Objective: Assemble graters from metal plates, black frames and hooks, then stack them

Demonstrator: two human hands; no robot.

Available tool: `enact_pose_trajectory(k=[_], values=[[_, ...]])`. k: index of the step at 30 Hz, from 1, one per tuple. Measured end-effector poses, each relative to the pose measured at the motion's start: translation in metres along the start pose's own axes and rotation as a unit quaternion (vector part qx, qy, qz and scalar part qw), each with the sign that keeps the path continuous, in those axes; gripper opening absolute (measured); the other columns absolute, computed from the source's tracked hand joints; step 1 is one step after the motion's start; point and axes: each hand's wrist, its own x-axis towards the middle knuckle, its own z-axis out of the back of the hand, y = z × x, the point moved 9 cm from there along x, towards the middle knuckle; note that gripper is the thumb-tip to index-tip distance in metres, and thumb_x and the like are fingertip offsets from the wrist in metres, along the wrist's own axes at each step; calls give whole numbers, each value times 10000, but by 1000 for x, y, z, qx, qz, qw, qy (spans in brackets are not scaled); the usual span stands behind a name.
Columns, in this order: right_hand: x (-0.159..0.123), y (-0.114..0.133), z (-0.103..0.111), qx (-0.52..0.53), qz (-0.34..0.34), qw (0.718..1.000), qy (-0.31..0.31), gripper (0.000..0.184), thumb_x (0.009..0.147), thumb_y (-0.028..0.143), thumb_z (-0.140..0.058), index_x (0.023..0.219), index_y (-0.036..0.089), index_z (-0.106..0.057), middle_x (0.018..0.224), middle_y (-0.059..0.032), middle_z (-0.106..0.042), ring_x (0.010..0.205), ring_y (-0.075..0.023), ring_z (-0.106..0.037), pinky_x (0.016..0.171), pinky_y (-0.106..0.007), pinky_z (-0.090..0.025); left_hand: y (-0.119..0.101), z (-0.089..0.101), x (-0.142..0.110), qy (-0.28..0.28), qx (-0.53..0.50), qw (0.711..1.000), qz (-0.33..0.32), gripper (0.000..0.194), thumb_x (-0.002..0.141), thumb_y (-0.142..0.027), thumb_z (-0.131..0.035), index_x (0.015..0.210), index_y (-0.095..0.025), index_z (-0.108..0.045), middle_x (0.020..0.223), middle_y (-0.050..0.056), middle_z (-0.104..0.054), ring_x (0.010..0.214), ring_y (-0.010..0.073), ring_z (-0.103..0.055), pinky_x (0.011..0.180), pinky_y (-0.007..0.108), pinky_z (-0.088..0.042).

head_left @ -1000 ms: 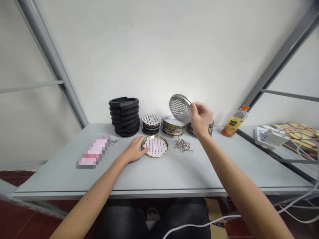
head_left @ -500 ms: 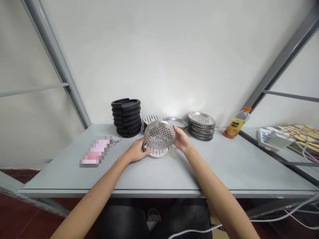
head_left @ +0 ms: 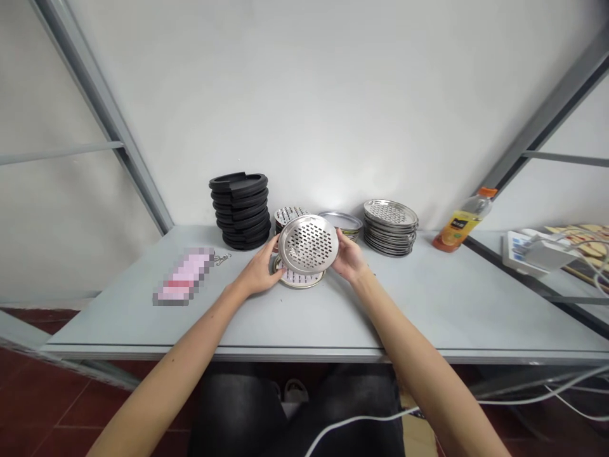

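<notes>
Between my hands a round metal grater plate with rows of slots is held up, tilted with its face toward me. My left hand grips its left edge, thumb at the lower rim. The right edge is in my right hand, fingers mostly behind the plate. Below it, partly covered, a second round plate with a pale slotted face lies on the table. Behind stand a stack of grater discs and a stack of smooth-topped metal discs.
A tall stack of black rings stands at the back left, slotted metal plates at the back right. Further right are an orange-capped bottle and a white power strip. A blurred pink item lies left on the grey table.
My left hand has come up to the plate's left edge, so both hands now hold it. The plate has turned more toward me. The view has shifted slightly.
</notes>
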Motion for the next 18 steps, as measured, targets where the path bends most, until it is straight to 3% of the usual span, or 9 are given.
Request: enact_pose_trajectory(k=[6, 13, 18], values=[[1, -1, -2, -9, 8, 1000, 4, 214, 810, 421, -601, 887, 232, -665, 848, -30, -736, 1031, -262, -639, 950, -451, -484, -3, 1, -1, 11, 2, 1000, 23, 1007, 704, -279, -725, 1502, -228, -112, 1403, 120, -453, 1180, 260, -523, 1011, 407, -437], [1, -10, -4, -59, 4, 998, -1, 271, 780, 477, -612, 908, 244, -663, 901, -46, -734, 1040, -288, -628, 901, -472, -498, 6, 0, 1, 14, 14, 999, 45, 1111, 679, -383, -770, 1516, -251, -51, 1549, 124, -244, 1317, 323, -403, 1057, 426, -388], [3, -16, -2, -51, -12, 999, 8, 300, 793, 489, -600, 939, 233, -657, 928, -55, -728, 1044, -284, -621, 896, -462, -497, 10, 0, 0, 16, 28, 998, 46, 1108, 688, -429, -772, 1520, -251, -61, 1534, 125, -288, 1307, 319, -424, 1056, 408, -387]])
